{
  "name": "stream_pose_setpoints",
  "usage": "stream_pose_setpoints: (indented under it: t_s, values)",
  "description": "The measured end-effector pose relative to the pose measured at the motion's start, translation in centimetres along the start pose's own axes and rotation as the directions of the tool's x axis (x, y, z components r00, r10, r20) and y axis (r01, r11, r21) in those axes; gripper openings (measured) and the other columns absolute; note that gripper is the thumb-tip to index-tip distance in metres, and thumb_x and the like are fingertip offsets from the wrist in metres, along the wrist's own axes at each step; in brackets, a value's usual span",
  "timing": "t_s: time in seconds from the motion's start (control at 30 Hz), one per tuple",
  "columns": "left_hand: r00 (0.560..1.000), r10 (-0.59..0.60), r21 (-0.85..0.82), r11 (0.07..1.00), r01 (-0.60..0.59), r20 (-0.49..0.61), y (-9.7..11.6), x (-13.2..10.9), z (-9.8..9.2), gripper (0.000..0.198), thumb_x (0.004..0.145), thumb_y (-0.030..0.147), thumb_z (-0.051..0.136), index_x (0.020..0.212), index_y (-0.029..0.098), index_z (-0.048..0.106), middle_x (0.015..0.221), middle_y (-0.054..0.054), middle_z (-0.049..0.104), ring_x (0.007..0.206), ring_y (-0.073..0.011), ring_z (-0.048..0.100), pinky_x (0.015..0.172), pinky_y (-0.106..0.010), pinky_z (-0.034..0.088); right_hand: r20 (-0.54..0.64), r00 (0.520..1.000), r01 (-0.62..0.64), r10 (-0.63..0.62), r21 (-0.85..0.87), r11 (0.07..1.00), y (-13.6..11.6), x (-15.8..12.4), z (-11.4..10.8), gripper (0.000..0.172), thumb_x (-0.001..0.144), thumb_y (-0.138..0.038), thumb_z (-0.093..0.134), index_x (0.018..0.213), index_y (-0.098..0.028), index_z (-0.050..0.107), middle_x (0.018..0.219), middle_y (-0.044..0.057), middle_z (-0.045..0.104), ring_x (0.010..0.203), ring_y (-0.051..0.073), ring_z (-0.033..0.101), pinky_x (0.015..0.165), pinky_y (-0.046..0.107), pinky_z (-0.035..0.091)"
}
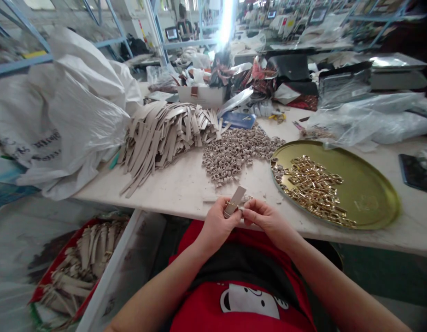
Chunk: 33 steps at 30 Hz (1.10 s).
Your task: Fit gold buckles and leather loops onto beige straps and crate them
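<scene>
At the table's front edge my left hand (pixel 218 221) is closed on a short beige strap (pixel 237 196) with a gold buckle (pixel 230 205) on it. Close beside it, my right hand (pixel 263 216) has thumb and fingers pinched at the strap's lower end, on something small and pale that I cannot make out. Just behind the hands lies another thin strip (pixel 213 199), partly hidden. Beyond that is a heap of small beige strap loops (pixel 230 154). Gold buckles (pixel 312 186) lie piled on a round gold tray (pixel 368 198) to the right.
A large pile of beige straps (pixel 165 133) covers the table's left side, beside a big white sack (pixel 71 106). Below left, a red-rimmed container (pixel 47 276) holds bundled straps. A blue pad (pixel 239 120), plastic bags (pixel 375 122) and a dark phone-like object (pixel 417 173) lie farther off.
</scene>
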<state>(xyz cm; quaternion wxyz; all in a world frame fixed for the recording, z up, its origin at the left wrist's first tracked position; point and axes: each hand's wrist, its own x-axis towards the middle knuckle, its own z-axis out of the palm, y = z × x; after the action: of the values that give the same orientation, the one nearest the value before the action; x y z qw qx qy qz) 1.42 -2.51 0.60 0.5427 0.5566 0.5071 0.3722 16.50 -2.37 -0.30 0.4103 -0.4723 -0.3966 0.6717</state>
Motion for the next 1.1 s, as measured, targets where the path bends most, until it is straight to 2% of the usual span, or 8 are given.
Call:
stream_pose_setpoints:
  t_s: [0.13, 0.2, 0.37, 0.47, 0.67, 0.87, 0.97, 1.1]
  values:
    - [0.998, -0.010, 0.002, 1.000, 0.010, 0.057, -0.3, -0.6, -0.1, 0.021, 0.074, 0.028, 0.057, 0.090, 0.016, 0.049, 0.069, 0.004, 0.049, 0.061, -0.0087, 0.044, 0.059, -0.019, 0.038, 0.111, 0.987, -0.133, 0.114, 0.181, 0.974, 1.4, -0.4, -0.2, 0.029, 0.062, -0.038, 0.075, 0.066, -0.018, 0.054, 0.060, -0.005, 0.052, 0.054, 0.008, 0.044, 0.054, 0.022, 0.036]
    - [0.999, 0.004, 0.047, 0.999, -0.006, 0.035, -0.5, -0.8, 0.0, 0.019, 0.074, 0.027, 0.056, 0.088, 0.016, 0.049, 0.068, 0.005, 0.048, 0.060, -0.0088, 0.044, 0.058, -0.019, 0.037, 0.128, 0.984, -0.149, 0.122, 0.222, 0.964, 2.1, -0.6, -0.1, 0.028, 0.063, -0.037, 0.074, 0.067, -0.018, 0.054, 0.062, -0.004, 0.054, 0.056, 0.009, 0.046, 0.057, 0.022, 0.037]
    - [0.998, 0.057, 0.205, 0.977, -0.051, -0.023, -1.0, -1.0, 0.2, 0.013, 0.076, 0.025, 0.054, 0.086, 0.018, 0.050, 0.068, 0.004, 0.050, 0.062, -0.0103, 0.045, 0.059, -0.021, 0.036, 0.013, 1.000, -0.003, 0.002, 0.131, 0.991, 2.9, -1.7, 0.3, 0.024, 0.068, -0.037, 0.071, 0.070, -0.018, 0.057, 0.071, -0.003, 0.057, 0.065, 0.011, 0.050, 0.065, 0.024, 0.039]
    - [0.999, 0.034, 0.233, 0.972, -0.038, 0.018, -1.3, -0.9, 0.2, 0.013, 0.076, 0.025, 0.054, 0.085, 0.018, 0.050, 0.066, 0.004, 0.049, 0.061, -0.0104, 0.045, 0.058, -0.021, 0.035, 0.006, 1.000, -0.022, 0.022, 0.073, 0.997, 3.0, -2.0, 0.2, 0.023, 0.071, -0.039, 0.067, 0.071, -0.018, 0.058, 0.067, -0.004, 0.055, 0.062, 0.009, 0.047, 0.061, 0.022, 0.037]
    - [0.995, -0.042, 0.248, 0.969, 0.018, 0.091, -1.4, -0.7, -0.9, 0.026, 0.079, 0.040, 0.052, 0.088, 0.016, 0.052, 0.070, 0.002, 0.054, 0.064, -0.0120, 0.048, 0.058, -0.021, 0.035, -0.014, 0.993, -0.105, 0.114, 0.295, 0.950, 3.1, -1.0, 0.1, 0.024, 0.069, -0.041, 0.068, 0.075, -0.019, 0.060, 0.075, -0.001, 0.061, 0.069, 0.011, 0.054, 0.072, 0.026, 0.043]
    - [0.991, -0.096, 0.364, 0.930, 0.055, 0.095, -1.6, -0.5, -1.3, 0.030, 0.086, 0.038, 0.037, 0.070, 0.017, 0.052, 0.062, 0.002, 0.052, 0.061, -0.0120, 0.047, 0.058, -0.022, 0.033, -0.065, 0.988, -0.108, 0.143, 0.376, 0.920, 3.3, 0.3, -0.1, 0.025, 0.065, -0.040, 0.072, 0.072, -0.020, 0.058, 0.073, -0.001, 0.062, 0.069, 0.013, 0.057, 0.072, 0.028, 0.046]
    - [0.992, -0.090, 0.465, 0.885, 0.040, 0.086, -1.7, 0.0, -0.9, 0.027, 0.085, 0.033, 0.038, 0.067, 0.017, 0.051, 0.059, 0.003, 0.048, 0.058, -0.0112, 0.044, 0.055, -0.021, 0.030, -0.101, 0.987, -0.091, 0.126, 0.298, 0.950, 3.6, 0.5, -0.5, 0.025, 0.070, -0.043, 0.067, 0.075, -0.021, 0.057, 0.074, -0.001, 0.062, 0.070, 0.012, 0.056, 0.072, 0.027, 0.045]
    - [0.990, -0.045, 0.527, 0.849, -0.034, 0.135, -1.6, 0.7, -0.5, 0.025, 0.085, 0.030, 0.038, 0.066, 0.018, 0.048, 0.060, 0.003, 0.047, 0.058, -0.0104, 0.043, 0.054, -0.021, 0.028, -0.232, 0.972, -0.024, 0.018, -0.020, 1.000, 3.7, 0.6, -1.0, 0.031, 0.073, -0.050, 0.060, 0.080, -0.020, 0.058, 0.074, 0.000, 0.059, 0.070, 0.015, 0.053, 0.071, 0.028, 0.043]
